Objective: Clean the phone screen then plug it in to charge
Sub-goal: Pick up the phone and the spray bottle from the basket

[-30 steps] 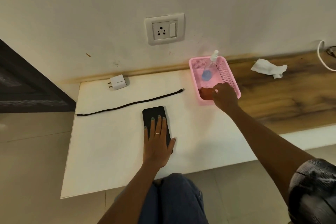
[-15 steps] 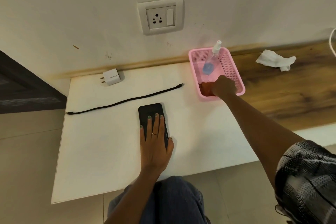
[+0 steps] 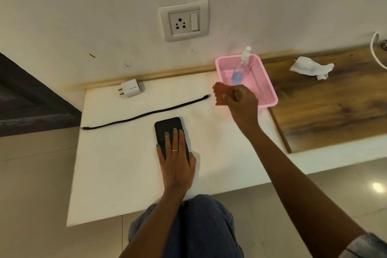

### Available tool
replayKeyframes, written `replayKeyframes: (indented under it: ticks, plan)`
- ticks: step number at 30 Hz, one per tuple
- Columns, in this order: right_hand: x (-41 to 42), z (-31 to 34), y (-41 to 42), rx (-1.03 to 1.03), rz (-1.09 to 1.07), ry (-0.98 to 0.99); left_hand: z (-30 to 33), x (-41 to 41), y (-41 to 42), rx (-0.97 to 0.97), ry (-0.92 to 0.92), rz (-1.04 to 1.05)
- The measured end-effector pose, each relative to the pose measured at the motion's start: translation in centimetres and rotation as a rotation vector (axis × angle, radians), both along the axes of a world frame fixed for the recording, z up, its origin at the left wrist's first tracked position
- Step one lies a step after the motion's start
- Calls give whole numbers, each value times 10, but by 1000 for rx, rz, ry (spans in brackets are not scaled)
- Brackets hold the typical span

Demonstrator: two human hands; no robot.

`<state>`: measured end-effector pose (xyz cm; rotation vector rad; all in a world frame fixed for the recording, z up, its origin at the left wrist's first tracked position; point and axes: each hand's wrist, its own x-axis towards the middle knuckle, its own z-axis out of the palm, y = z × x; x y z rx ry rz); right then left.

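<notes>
A: Where is the phone [image 3: 167,126], and why lie it like that?

B: Flat on the white bench [image 3: 117,174], near the middle, long side running away from the person. The left hand [image 3: 174,160] lies open on its near half, fingers together and pressed flat, gripping nothing. I'd say that pins it so it won't slide once wiping begins.

A: And the other hand?

B: The right hand [image 3: 238,100] is raised above the bench beside the basket, its grip closed on a small orange cloth [image 3: 222,94], bunched so a pad of it sticks out toward the phone. That suits rubbing glass.

A: The pink basket [image 3: 266,88]?

B: At the far right of the white bench, close to the wall. A clear spray bottle [image 3: 240,69] leans inside it, nozzle up. Cleaning supplies kept together, within reach of the right arm.

A: The charging things?

B: The black cable [image 3: 146,114] is stretched out just beyond the phone, unconnected at both ends. The white adapter [image 3: 132,91] lies beyond it near the wall, and the wall socket [image 3: 184,21] sits above. Laid ready, I think, for after cleaning.

A: Anything else?

B: A crumpled white tissue [image 3: 310,67] lies on the wooden surface, well apart.
</notes>
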<state>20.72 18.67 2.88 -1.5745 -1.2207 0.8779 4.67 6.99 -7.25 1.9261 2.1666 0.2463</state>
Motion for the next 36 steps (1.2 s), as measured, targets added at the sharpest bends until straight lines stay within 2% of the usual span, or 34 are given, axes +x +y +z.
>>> replayKeyframes:
  ticks: [4,7,9,13,17,20,23,25,29,32,36]
  plan:
    - [-15,-12,-29,-288,153,240,0,-2,0,12,-12,28]
    - [-21,-27,-46,-588,206,260,-1,-3,0,12,-10,30]
    - [-22,-36,-55,-655,219,192,-1,-4,0,10,-15,30]
    - [-20,-43,-63,-515,99,-74,-2,-4,0,8,-19,25]
    - [-18,-44,-63,-432,167,-365,0,-3,0,7,-18,28]
    - [-17,-38,-63,-296,89,-480,0,-2,0,-11,-19,26]
    - [-16,-23,-50,39,-54,-495,1,-2,0,7,-11,24]
    - [-9,-12,-28,182,-140,-470,0,-1,0,30,3,20]
    - [12,0,31,197,-243,-450,-2,-1,-1,62,22,18]
    - [26,-1,64,182,-222,-504,-4,0,0,74,41,20]
    - [34,-12,96,62,-157,-446,-7,0,1,96,67,21]
